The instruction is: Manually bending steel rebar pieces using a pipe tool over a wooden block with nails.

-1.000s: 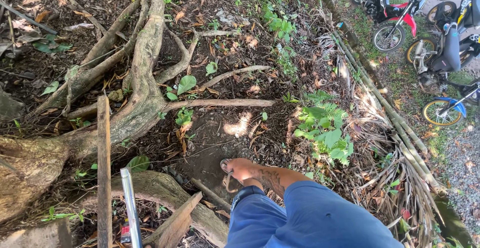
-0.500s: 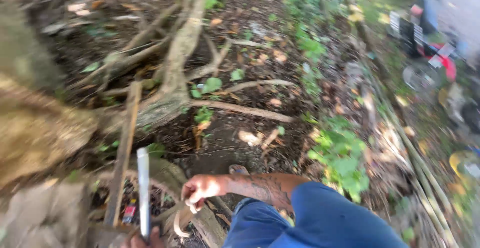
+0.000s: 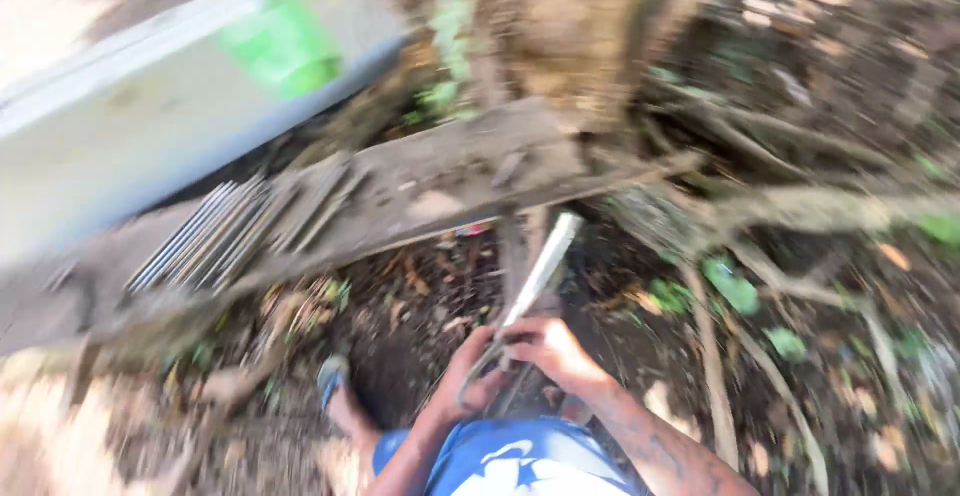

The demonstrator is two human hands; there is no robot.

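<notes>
A long blade (image 3: 540, 268) is held low in the middle of the view, just above blue shorts (image 3: 515, 466). The picture is blurred, so small parts are hard to make out.

The right hand (image 3: 555, 351) is curled around the lower end of the blade. Its fingers are bent over the metal, and the grip looks firm. The left hand (image 3: 470, 376) is closed too, right beside the other hand. It is wrapped around something thin and curved at the bottom end of the blade, maybe a cord or a loop. What that thin thing is cannot be told. The two hands are touching or almost touching.

The blade is flat and pale, and it is pointed up and a little to the right. Its tip is found just under a plank (image 3: 420, 196), which is laid across the view at a slant. A bunch of thin grey rods (image 3: 215, 236) is rested on the left part of the plank.

Behind the plank, a brown trunk (image 3: 560, 26) is seen at the top. A pale wall (image 3: 130, 126) with a green patch is seen at the upper left. Roots (image 3: 790, 206) and dry leaves are spread over the dark ground on the right. A foot in a sandal (image 3: 335, 386) is placed on the dirt, left of the hands.
</notes>
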